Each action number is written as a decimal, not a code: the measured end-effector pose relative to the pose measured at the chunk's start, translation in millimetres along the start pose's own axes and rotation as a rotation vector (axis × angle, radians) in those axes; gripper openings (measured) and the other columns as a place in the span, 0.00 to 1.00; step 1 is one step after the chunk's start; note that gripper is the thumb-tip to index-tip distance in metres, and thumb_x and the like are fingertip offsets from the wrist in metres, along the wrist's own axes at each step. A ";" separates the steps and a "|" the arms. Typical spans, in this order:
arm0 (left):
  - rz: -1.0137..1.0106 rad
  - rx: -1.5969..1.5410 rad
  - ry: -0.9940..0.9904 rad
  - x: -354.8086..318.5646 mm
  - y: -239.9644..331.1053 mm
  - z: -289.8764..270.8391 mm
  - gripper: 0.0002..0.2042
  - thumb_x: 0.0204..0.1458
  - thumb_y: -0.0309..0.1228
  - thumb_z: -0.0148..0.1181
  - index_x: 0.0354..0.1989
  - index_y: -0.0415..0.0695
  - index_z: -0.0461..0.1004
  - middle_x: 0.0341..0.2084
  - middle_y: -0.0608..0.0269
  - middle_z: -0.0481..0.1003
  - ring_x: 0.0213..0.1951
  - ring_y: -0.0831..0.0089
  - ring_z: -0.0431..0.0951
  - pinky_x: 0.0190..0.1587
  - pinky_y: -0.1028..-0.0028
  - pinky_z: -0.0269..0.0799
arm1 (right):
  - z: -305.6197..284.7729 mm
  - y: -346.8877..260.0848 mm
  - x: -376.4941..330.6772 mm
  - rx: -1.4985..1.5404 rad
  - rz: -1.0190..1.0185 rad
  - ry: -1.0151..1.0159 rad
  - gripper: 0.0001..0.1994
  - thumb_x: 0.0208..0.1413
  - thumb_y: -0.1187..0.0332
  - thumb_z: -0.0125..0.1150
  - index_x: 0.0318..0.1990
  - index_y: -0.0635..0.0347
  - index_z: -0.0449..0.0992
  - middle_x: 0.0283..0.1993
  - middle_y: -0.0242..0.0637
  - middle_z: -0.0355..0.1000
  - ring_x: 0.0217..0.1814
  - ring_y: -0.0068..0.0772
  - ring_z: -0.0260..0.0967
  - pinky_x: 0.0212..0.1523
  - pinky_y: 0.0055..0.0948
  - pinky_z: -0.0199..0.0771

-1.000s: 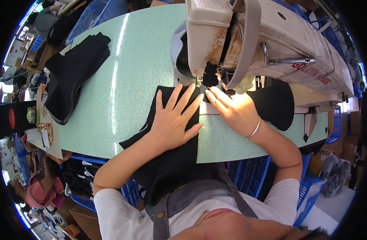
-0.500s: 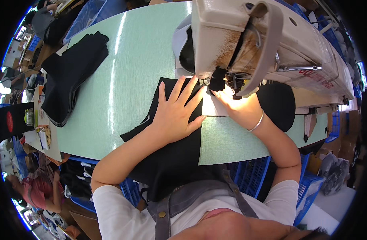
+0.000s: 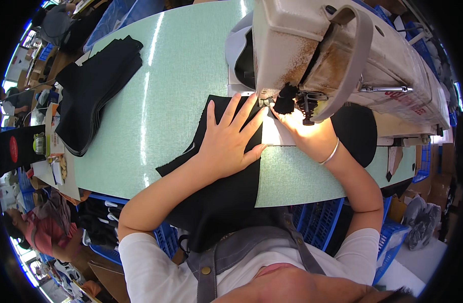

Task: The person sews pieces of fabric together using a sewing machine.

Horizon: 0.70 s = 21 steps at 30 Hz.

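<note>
My left hand (image 3: 231, 136) lies flat with fingers spread on a black fabric piece (image 3: 211, 192), which runs from the sewing machine down over the table edge onto my lap. Its fingertips are just beside the presser foot (image 3: 264, 102). My right hand (image 3: 317, 139), with a bracelet at the wrist, sits under the machine head. Its fingers are drawn together, their tips at the fabric's edge near the needle; lamp glare and the machine hide part of them. The beige sewing machine (image 3: 287, 45) has rusty patches on its front.
A stack of black cut pieces (image 3: 97, 91) lies on the left of the green table (image 3: 186, 65). A rounded black piece (image 3: 355, 134) lies right of my right hand. Blue crates (image 3: 317, 222) stand below the table edge. Another person (image 3: 47, 227) sits at far left.
The whole view has shifted slightly to the right. Both hands and the fabric keep nearly the same place at the presser foot.
</note>
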<state>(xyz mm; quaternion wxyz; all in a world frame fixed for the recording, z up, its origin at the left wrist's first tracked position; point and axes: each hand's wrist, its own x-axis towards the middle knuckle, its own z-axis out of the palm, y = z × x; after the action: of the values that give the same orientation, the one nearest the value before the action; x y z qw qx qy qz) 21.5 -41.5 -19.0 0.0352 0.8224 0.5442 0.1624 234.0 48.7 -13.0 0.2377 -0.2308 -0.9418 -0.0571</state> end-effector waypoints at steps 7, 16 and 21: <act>0.015 0.023 -0.025 -0.5 -2.8 -6.9 0.30 0.51 0.50 0.60 0.56 0.41 0.69 0.59 0.46 0.60 0.70 0.49 0.48 0.61 0.32 0.44 | 2.5 9.4 -3.4 0.110 0.003 0.039 0.10 0.46 0.71 0.65 0.38 0.58 0.77 0.31 0.34 0.72 0.35 0.38 0.72 0.38 0.37 0.73; 0.018 -0.038 -0.358 -0.8 -5.0 -36.3 0.51 0.39 0.61 0.65 0.69 0.46 0.53 0.66 0.46 0.51 0.71 0.47 0.42 0.65 0.35 0.44 | 0.1 19.6 -3.1 0.120 -0.120 -0.001 0.05 0.48 0.71 0.62 0.34 0.55 0.76 0.29 0.34 0.70 0.30 0.37 0.71 0.30 0.37 0.70; 0.014 -0.036 -0.345 -1.1 -4.6 -34.8 0.49 0.40 0.60 0.65 0.69 0.46 0.53 0.65 0.46 0.52 0.71 0.47 0.43 0.64 0.34 0.44 | -2.7 22.4 -4.2 0.228 -0.073 -0.042 0.06 0.47 0.71 0.62 0.34 0.56 0.75 0.30 0.36 0.70 0.31 0.40 0.70 0.32 0.37 0.71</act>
<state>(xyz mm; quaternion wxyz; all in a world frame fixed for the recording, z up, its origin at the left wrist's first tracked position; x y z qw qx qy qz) 6.4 -44.7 12.5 0.1415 0.8409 0.5215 0.0289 248.7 66.3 -12.7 0.2404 -0.1689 -0.9547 0.0467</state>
